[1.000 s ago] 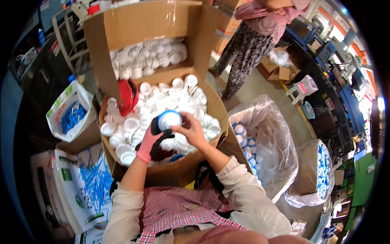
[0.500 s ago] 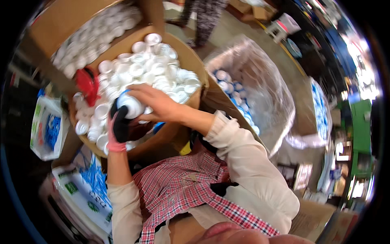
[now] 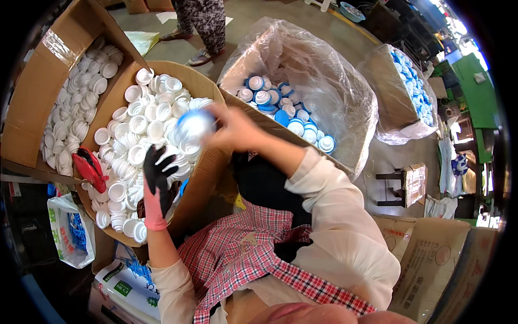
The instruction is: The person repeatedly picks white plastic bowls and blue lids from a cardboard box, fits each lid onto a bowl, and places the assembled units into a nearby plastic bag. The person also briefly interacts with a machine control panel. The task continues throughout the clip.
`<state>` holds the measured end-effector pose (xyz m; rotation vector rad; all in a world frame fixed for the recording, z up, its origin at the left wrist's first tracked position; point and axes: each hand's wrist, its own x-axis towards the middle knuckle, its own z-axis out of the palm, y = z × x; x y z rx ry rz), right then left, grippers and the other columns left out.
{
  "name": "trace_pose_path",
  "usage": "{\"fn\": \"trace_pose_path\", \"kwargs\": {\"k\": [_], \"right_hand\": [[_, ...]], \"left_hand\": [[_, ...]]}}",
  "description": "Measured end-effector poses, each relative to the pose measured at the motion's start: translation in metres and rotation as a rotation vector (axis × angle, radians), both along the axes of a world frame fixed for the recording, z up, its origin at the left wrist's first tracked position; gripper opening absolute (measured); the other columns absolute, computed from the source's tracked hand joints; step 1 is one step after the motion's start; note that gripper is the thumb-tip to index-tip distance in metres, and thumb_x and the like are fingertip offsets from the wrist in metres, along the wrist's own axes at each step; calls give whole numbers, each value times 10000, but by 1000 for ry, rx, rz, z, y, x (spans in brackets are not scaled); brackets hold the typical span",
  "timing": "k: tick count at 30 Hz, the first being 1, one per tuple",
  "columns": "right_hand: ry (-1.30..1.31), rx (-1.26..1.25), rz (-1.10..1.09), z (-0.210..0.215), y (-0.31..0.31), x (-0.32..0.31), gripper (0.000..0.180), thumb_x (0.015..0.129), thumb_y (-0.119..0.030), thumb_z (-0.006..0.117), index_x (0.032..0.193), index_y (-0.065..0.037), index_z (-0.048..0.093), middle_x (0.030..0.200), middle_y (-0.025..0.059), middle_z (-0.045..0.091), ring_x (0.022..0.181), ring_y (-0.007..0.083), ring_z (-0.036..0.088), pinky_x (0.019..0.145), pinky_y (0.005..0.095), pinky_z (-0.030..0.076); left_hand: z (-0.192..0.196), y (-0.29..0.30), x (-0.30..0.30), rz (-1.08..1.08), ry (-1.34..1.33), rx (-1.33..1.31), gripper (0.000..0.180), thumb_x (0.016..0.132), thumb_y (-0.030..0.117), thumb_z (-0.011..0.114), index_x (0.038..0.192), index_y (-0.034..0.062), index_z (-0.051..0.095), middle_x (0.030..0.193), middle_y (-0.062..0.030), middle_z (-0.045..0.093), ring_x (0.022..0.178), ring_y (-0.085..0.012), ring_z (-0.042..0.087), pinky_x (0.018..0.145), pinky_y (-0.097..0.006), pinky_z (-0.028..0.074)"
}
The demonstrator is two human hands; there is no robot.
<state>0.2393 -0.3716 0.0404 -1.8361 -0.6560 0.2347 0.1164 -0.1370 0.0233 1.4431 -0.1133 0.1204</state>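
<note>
My right hand [image 3: 234,127], bare and smeared by motion, grips a blue-and-white plastic cap [image 3: 194,128] above the right side of a large cardboard box [image 3: 208,162]. That box is heaped with white plastic caps [image 3: 154,110]. Over the near part of the heap, my left hand [image 3: 156,175] wears a black-and-pink glove. Its fingers are spread and hold nothing. A bit of blue plastic [image 3: 184,186] shows beside it, partly hidden. A red object [image 3: 90,168] lies at the heap's left edge.
Right of the heap stands a plastic-lined box [image 3: 350,89] with blue-and-white caps [image 3: 310,132]. Another carton of white caps [image 3: 81,92] is at left. White bags with blue strips [image 3: 75,232] sit at lower left. A person's legs [image 3: 202,24] are beyond, a stool [image 3: 404,183] at right.
My hands were together around the blue-and-white cap; now they are apart. The right hand has carried the cap to the right, and the left has let go and opened. The view has shifted.
</note>
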Motion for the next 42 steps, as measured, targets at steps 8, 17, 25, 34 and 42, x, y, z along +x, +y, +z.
{"fn": "trace_pose_path", "kwargs": {"k": [8,17,25,34,42], "right_hand": [[499,-504,-905,-233,-223,175,434,695,-338,757,880,44,668,770,111,666,662,199,628,581,321,514],[478,-967,-806,-331,-286,217,667,797,-529,553,1196,4,592,1275,215,552,1233,367,478,1024,416,370],[-29,-692,-631,-231,-196,200,424,817,-379,642,1071,-38,653,1109,174,641,1040,288,601,923,412,432],[-428,-294,911,-42,99,10,201,767,22,627,964,-15,644,936,121,654,873,290,632,759,350,508],[-626,-998,1106,-102,180,-34,172,726,-81,655,896,-64,677,840,157,665,821,365,623,721,430,497]], "left_hand": [[-10,39,12,368,148,175,414,971,227,453,1310,-10,446,1190,-133,560,1026,-234,616,878,-330,494],[-72,100,0,557,246,327,420,898,187,593,1246,-37,519,1122,-133,628,1012,-213,617,892,-324,474],[-52,73,-21,242,265,1201,442,765,257,687,1142,56,576,1113,-145,581,1099,-303,531,936,-397,428],[-66,99,-37,203,504,1520,465,787,92,597,1241,85,500,1112,-121,558,1070,-297,543,872,-397,459],[-33,111,-61,619,289,1477,364,778,240,647,1108,103,578,1073,-103,582,1037,-283,545,819,-411,463]]}}
